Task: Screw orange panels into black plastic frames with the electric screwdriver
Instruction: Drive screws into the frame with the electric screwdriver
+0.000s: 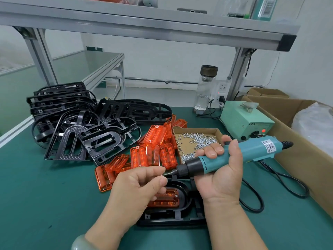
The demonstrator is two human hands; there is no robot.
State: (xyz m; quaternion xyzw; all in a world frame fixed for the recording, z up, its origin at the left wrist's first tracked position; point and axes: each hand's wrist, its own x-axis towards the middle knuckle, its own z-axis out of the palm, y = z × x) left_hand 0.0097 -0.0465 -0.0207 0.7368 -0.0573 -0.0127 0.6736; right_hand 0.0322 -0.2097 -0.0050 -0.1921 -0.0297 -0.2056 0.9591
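**Screw Met Bit Above a Half-Fastened Panel**

The right hand (221, 170) gripped the teal electric screwdriver (239, 154) with its fingers wrapped round the barrel, the tool lying nearly level and its black nose pointing left; the left hand (142, 188) had thumb and forefinger pinched on a small silver screw (163, 175) at the very tip of the thin bit, the other fingers curled loosely below.

Both hands hung just above a black plastic frame with a rounded end (180, 213), which lay flat on the green bench mat (45, 195) near the front edge; a ribbed translucent orange panel (165, 197) sat in the frame's opening, a screw head showing at its right end.

Behind the hands a loose heap of orange panels (155, 152) touched a shallow cardboard tray of silver screws (196, 139); to the left a tangled pile of black frames (81, 127) spread toward the bench's far corner.

A pale green power box with a red lamp (243, 120) stood behind the tray; the tool's black cable (281, 181) looped across the mat on the right; a clear glass bottle with a dark cap (204, 91) stood at the back; a large open cardboard carton (288, 141) sat along the right side; a pale green bangle (81, 240) circled the left wrist.
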